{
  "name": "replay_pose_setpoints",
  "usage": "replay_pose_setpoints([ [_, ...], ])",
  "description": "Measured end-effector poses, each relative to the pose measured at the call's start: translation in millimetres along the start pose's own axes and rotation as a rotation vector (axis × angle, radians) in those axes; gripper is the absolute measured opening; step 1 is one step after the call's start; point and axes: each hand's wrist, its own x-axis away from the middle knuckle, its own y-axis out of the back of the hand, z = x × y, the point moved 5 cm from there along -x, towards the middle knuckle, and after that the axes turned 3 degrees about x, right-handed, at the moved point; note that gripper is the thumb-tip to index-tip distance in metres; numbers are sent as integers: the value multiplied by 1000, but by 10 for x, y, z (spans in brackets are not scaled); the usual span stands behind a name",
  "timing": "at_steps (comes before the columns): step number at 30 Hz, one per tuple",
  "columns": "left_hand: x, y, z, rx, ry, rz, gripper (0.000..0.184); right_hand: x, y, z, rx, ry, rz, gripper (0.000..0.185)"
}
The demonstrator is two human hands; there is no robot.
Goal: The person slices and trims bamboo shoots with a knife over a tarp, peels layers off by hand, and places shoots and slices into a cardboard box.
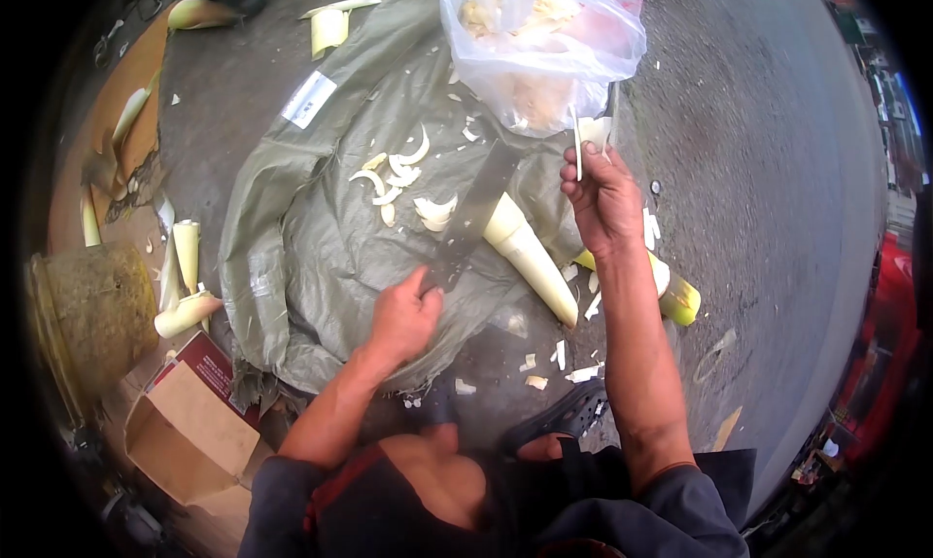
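My left hand point(406, 315) grips a broad-bladed knife point(474, 213), index finger laid along the blade, whose tip points away from me over the green sheet. Between the thumb and fingers of my right hand point(603, 193) are thin pale pieces of bamboo shoot point(593, 133), just below a clear plastic bag point(544, 57) with pale pieces inside. A peeled, cone-shaped bamboo shoot point(530, 257) lies between my hands, right of the blade. Several curved cut slices point(394, 174) are scattered left of the knife.
A crumpled green woven sheet point(321, 227) covers the ground. Husks point(185, 310), a cardboard box point(194, 432) and a yellowish container point(92, 315) stand at left. A green-ended piece point(680, 300) lies by my right forearm. My shoe point(559, 417) is at the sheet's near side.
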Motion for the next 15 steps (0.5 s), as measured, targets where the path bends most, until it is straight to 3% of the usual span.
replay_pose_setpoints([
  [6,-10,55,-71,-48,-3,7,24,64,-226,208,248,89,-194,39],
  [12,-26,84,-142,-81,-20,22,19,-643,-578,949,588,338,-181,38],
  [15,-10,78,-96,-70,-17,12,19,-1117,-697,1136,684,253,-211,47],
])
